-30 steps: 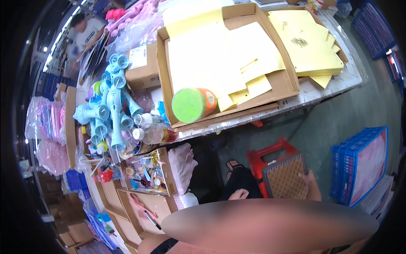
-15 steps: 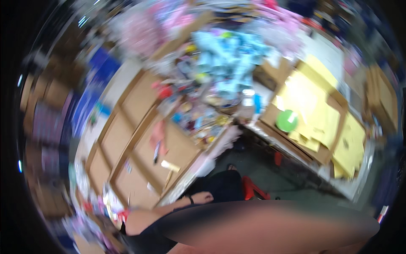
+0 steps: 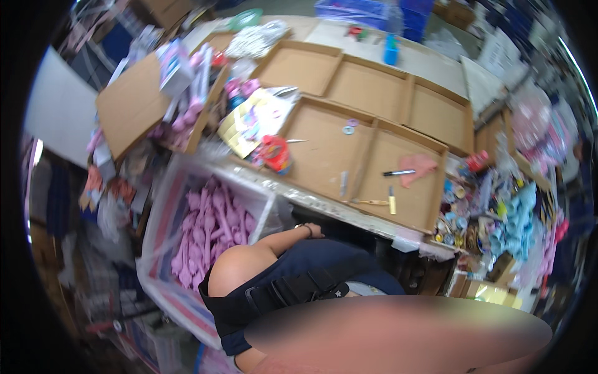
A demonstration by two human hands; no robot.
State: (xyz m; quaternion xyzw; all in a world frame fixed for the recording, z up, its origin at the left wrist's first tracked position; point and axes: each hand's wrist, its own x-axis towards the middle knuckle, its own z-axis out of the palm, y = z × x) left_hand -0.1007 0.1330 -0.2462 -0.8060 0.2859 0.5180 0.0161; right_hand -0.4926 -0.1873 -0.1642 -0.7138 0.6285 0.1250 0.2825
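We see our left arm reaching down from the shoulder, the left hand [image 3: 313, 230] lying just under the near edge of the table [image 3: 324, 204], a dark band at the wrist. The hand is too small and half hidden for us to tell whether its fingers are curled or spread, or whether it holds anything. Our right hand does not show.

Just beside that arm, to our left, stands a clear plastic bin [image 3: 163, 206] heaped with pink plastic pieces [image 3: 212, 227]; its rim sits close against the table edge, so there is little room between bin, arm and table.

On the table, shallow cardboard trays [image 3: 349, 140] lie side by side, their raised walls dividing the surface. The nearest tray has broad bare floor, with a black marker [image 3: 399, 172], a pink cloth [image 3: 418, 167] and a small yellow-handled tool [image 3: 392, 199] near its right wall. A red bag [image 3: 275, 153] sits at the tray's left corner. Beyond the right wall, blue toys [image 3: 517, 218] and small jars crowd the surface.
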